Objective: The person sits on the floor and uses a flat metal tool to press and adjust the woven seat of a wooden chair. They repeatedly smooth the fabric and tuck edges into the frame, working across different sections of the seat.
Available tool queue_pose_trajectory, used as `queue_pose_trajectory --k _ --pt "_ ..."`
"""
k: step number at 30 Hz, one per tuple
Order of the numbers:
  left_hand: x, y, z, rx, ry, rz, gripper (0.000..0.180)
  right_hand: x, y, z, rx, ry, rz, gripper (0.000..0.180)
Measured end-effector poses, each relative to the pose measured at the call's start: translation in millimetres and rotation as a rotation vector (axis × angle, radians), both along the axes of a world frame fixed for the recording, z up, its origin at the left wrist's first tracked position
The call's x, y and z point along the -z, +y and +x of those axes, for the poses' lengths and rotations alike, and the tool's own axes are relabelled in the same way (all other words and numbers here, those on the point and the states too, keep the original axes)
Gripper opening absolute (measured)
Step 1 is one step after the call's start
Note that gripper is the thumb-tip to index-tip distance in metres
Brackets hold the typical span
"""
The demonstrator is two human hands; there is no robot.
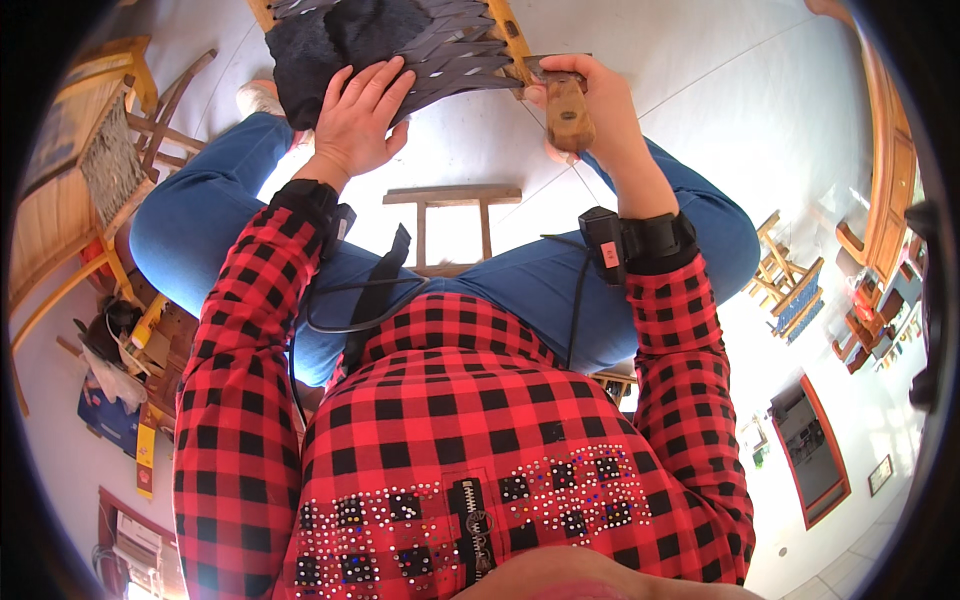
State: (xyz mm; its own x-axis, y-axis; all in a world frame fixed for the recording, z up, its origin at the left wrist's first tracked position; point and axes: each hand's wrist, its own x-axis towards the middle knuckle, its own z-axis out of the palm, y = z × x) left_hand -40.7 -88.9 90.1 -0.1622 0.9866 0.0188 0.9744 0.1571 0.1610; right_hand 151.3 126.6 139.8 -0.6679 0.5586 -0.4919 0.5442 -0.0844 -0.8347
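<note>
At the top, black woven strips (465, 62) stretch across a wooden frame (508, 38), with a piece of black furry hide (300, 62) over their left part. My left hand (360, 115) lies on this black material, fingers stretched out and slightly apart, gripping nothing. Beside the frame's right rail, my right hand (605, 100) is closed around a tool with a thick wooden handle (570, 118). The handle's rounded end points down toward me. A thin dark edge shows above the fingers, but the working end is mostly hidden.
A wooden stool (453, 195) stands between my knees. Wooden furniture with a woven panel (112, 165) is at the left. Small woven chairs (790, 285) and a wooden cabinet (890, 190) stand at the right. Black cables hang from both wrist straps.
</note>
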Motion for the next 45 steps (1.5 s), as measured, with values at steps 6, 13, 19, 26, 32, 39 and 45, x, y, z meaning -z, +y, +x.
queue_pose_trajectory --k 6,13,19,26,32,39,45 --pt "0.2 -0.4 0.0 0.002 -0.018 -0.016 0.055 9.4 -13.6 4.7 -0.093 0.106 0.551 0.037" --pt "-1.3 -2.7 -0.9 0.004 -0.022 -0.014 0.058 14.7 -36.1 9.2 -0.280 0.198 0.645 0.020" --pt "-1.4 -1.4 -0.8 0.005 -0.030 -0.005 0.058 11.9 -30.4 10.7 -0.478 0.136 0.720 0.017" --pt "-0.4 0.2 -0.3 0.004 -0.019 -0.006 0.057 11.7 -25.8 8.5 -0.551 0.131 0.755 0.015" --pt "-0.4 0.6 -0.7 -0.001 -0.011 0.002 0.053 10.6 -28.9 7.4 -0.566 0.154 0.837 0.012" --pt "-1.5 -0.8 -0.9 -0.006 -0.007 0.007 0.053 6.4 -33.0 7.6 -0.597 0.113 0.893 0.013" --pt "-0.6 -0.4 0.1 -0.003 -0.004 0.003 0.053 11.5 -30.5 5.7 -0.607 0.141 1.058 0.010"
